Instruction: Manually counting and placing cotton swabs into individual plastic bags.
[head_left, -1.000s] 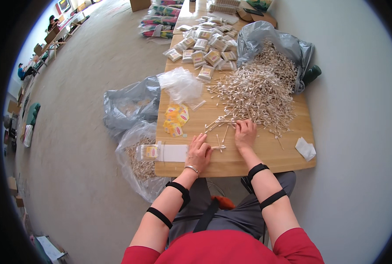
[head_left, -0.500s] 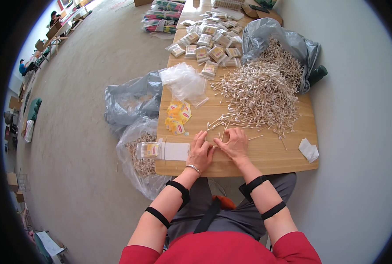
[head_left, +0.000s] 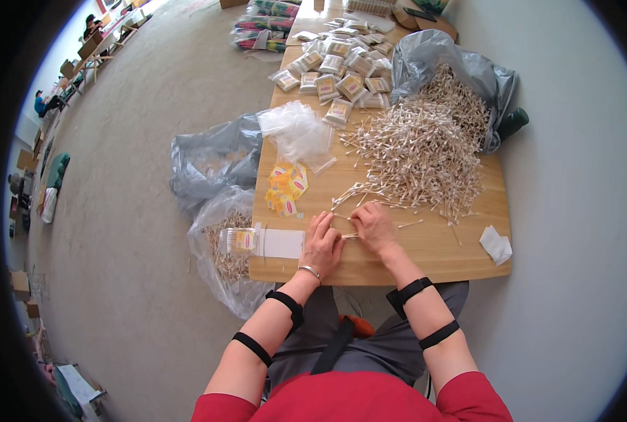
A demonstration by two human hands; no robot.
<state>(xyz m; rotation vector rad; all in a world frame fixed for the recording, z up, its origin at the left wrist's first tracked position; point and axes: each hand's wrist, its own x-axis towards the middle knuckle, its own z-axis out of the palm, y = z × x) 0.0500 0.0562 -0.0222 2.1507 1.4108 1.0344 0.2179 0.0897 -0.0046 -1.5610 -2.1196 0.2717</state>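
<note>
My left hand (head_left: 322, 245) rests near the table's front edge, fingers bent over a few cotton swabs (head_left: 351, 236) whose ends stick out to the right. Close beside it, my right hand (head_left: 375, 228) is closed in a pinch at a cotton swab near its fingertips; the fingers partly hide it. Just beyond both hands lies a large loose pile of cotton swabs (head_left: 419, 151), with strays reaching toward my fingers. To the left of my left hand a white card strip (head_left: 283, 243) lies flat, and at its outer end sits a clear pack of swabs (head_left: 241, 240) with a yellow label.
Yellow labels (head_left: 285, 188) and clear plastic bags (head_left: 299, 130) lie at the table's left. Filled swab packs (head_left: 342, 77) heap up behind. A grey bag (head_left: 433, 49) stands behind the pile, a crumpled tissue (head_left: 496, 245) at right. Another plastic bag (head_left: 218, 281) of swabs hangs beside the left edge.
My right hand has drawn its fingers together and shifted slightly away from the left hand, uncovering swab ends between them. My left hand has stayed almost in place.
</note>
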